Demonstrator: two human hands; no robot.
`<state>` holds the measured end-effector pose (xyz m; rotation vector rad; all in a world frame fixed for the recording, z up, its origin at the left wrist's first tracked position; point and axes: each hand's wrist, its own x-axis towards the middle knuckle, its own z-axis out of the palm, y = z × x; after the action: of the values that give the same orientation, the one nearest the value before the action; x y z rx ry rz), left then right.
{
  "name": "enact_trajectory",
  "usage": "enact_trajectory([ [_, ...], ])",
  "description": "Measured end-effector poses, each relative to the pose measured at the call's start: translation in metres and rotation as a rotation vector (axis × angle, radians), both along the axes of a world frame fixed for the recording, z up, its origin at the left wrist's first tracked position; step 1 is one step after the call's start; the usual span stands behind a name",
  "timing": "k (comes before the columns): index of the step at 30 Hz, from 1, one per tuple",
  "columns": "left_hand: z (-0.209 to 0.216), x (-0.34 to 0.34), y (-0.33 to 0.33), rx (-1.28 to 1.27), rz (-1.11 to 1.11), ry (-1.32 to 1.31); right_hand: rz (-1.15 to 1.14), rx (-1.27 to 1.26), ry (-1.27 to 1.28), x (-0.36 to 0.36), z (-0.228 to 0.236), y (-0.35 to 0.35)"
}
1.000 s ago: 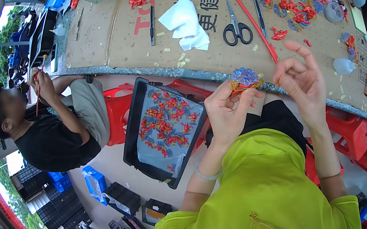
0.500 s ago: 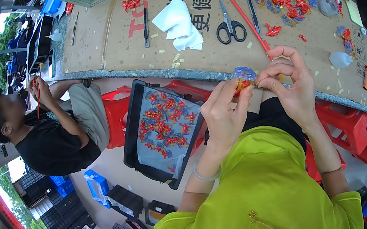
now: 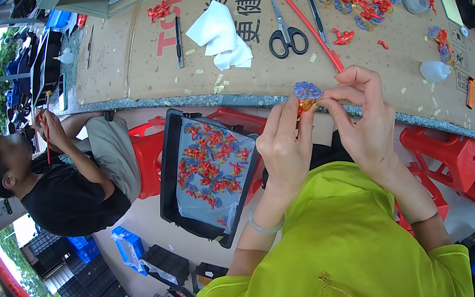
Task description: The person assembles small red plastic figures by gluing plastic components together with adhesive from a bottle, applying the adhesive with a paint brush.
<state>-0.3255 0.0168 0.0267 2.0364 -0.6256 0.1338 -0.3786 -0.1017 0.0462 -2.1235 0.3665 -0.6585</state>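
Note:
My left hand (image 3: pixel 283 149) pinches a small plastic figurine (image 3: pixel 307 92), with a translucent blue top and an orange-yellow and red lower part, between thumb and fingers. My right hand (image 3: pixel 362 121) is at its right side, thumb and forefinger pinched together against its edge. Whatever those right fingertips hold is too small to make out. Both hands are just in front of the table edge, above my lap. A black tray (image 3: pixel 174 211) lined with a pale sheet stands to the left, bearing many red and blue figurines (image 3: pixel 206 164).
On the cardboard-covered table (image 3: pixel 140 45) lie scissors (image 3: pixel 287 38), a white cloth (image 3: pixel 218 34), a red stick (image 3: pixel 308 25), dark slim tools, more figurines (image 3: pixel 373 2) and a white squeeze bottle (image 3: pixel 435 71). A person (image 3: pixel 70 187) sits at the left; red stools (image 3: pixel 447 156) stand at the right.
The figurine has turned so its blue top stands upright, and the right fingers have shifted slightly left with it. My view has shifted a little. The seated person has barely moved.

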Motion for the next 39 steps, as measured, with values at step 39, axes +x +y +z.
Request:
enact_trajectory([
  [39, 0.011, -0.003, -0.004, -0.219, -0.094, 0.460, 0.063, 0.373, -0.030, 0.003, 0.004, -0.017],
])
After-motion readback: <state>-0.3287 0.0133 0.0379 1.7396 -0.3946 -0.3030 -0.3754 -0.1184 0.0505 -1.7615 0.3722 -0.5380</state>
